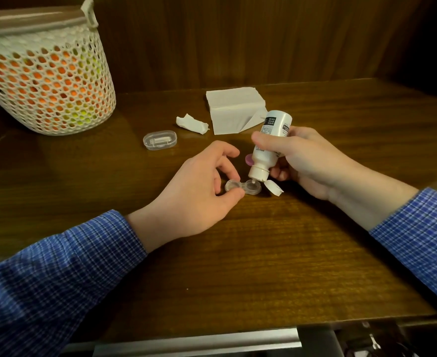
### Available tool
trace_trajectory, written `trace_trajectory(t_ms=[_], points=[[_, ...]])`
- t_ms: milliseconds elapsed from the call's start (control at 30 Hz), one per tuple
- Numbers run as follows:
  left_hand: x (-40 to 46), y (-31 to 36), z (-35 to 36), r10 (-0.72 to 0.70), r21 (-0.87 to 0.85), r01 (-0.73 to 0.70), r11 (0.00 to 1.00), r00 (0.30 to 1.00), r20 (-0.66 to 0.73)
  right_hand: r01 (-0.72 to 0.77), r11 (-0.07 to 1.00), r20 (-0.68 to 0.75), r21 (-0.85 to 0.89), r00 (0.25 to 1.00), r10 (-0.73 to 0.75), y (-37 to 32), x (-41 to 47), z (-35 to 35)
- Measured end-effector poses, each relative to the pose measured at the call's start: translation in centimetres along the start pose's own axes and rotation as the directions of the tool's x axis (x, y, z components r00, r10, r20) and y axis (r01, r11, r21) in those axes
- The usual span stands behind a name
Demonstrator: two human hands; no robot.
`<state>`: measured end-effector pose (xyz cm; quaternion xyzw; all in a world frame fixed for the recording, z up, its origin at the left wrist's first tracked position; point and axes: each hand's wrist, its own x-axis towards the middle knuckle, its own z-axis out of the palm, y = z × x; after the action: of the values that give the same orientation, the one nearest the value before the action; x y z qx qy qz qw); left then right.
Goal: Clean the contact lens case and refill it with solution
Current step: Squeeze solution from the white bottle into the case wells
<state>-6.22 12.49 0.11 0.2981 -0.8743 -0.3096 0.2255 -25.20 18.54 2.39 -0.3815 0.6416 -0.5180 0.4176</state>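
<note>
On a dark wooden desk (263, 253), the left hand (199, 191) pinches the open lens case (243, 187) steady while the right hand (305, 161) grips the upended solution bottle (269, 145), nozzle over the right well: refilling, it seems (left well likely next). Liquid level is unreadable; a pink cap (249, 160) hides behind the bottle.

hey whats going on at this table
A person is refilling a contact lens case. The left hand pinches the open case steady on the wooden table, while the right hand tips a white solution bottle nozzle-down over the case's right well. A pink cap, a crumpled tissue and a tissue stack lie behind.
</note>
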Motion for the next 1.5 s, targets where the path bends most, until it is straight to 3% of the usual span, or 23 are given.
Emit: trace_trajectory(t_ms=[533, 967, 1500], points=[[0.10, -0.04, 0.06, -0.006, -0.011, 0.006, 1.000, 1.000, -0.001, -0.021, 1.000, -0.005, 0.005, 1.000, 0.021, -0.10, 0.02, 0.00], [0.13, -0.22, 0.07, -0.011, -0.022, 0.011, 1.000, 1.000, 0.004, -0.085, 0.990, 0.013, 0.112, 0.996, 0.085, -0.17, 0.41, -0.49], [0.14, -0.05, 0.06, -0.013, -0.002, 0.013, 1.000, 1.000, 0.007, -0.059, 0.997, 0.014, 0.039, 0.998, 0.059, -0.17, 0.00, -0.18]])
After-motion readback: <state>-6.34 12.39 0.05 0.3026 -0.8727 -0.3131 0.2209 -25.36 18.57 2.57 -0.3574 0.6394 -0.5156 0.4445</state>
